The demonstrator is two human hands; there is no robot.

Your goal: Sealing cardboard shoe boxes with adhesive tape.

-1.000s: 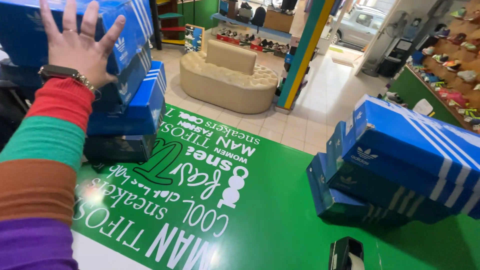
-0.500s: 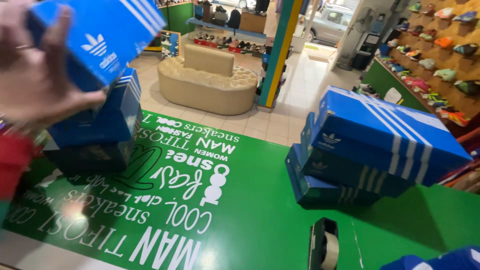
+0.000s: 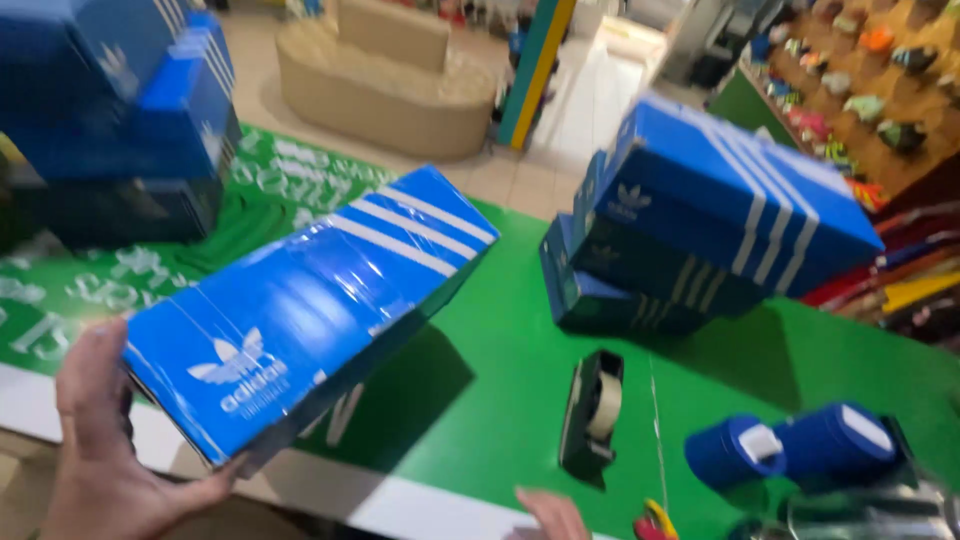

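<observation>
Left hand grips the near end of a blue cardboard shoebox with white stripes, held tilted above the green printed counter. Right hand shows only at the counter's near edge, just beside a black tape dispenser. Stacks of blue shoeboxes stand at left and right. Blue rolls lie at right.

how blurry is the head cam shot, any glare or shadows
Head view: motion blur smears the whole frame; the stack of blue boxes at upper left is softest. The blue shoebox in the left hand has glossy sheen on its lid and casts a dark shadow on the green counter. The tape dispenser reads fairly clear.
</observation>
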